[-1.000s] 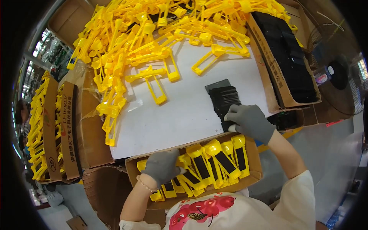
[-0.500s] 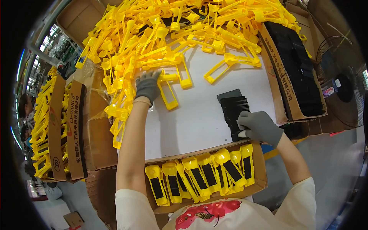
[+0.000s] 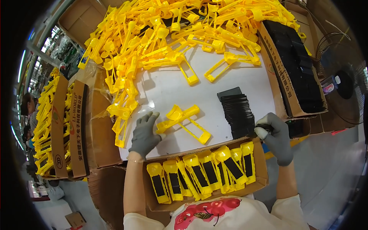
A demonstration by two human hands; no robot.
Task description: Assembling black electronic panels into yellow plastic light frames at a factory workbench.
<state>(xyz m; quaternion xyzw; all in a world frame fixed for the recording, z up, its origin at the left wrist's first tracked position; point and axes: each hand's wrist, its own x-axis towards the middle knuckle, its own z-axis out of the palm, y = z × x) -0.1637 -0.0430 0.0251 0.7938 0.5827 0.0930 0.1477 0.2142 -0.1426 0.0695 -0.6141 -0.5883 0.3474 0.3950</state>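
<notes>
Left hand (image 3: 145,132) grips yellow frame (image 3: 184,122), table (image 3: 165,88) near edge; right hand (image 3: 276,136) pinches black strip (image 3: 264,127) beside stack (image 3: 238,112).

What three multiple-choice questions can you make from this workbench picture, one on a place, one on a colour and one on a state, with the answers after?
1. Where does the row of finished yellow pieces with black inserts sit?
A. in the cardboard box nearest the person
B. on the fan
C. on the floor

2. What colour are both gloves?
A. blue
B. grey
C. red

3. What is the left hand doing?
A. hanging off the table
B. gripping a black plate
C. holding a loose yellow plastic frame on the white table

Answers: 1 A, the row stands in the open box at the table's near edge. 2 B, both gloves are grey. 3 C, its fingers are on the frame's end, while the right hand is at the stack of black plates.
</notes>
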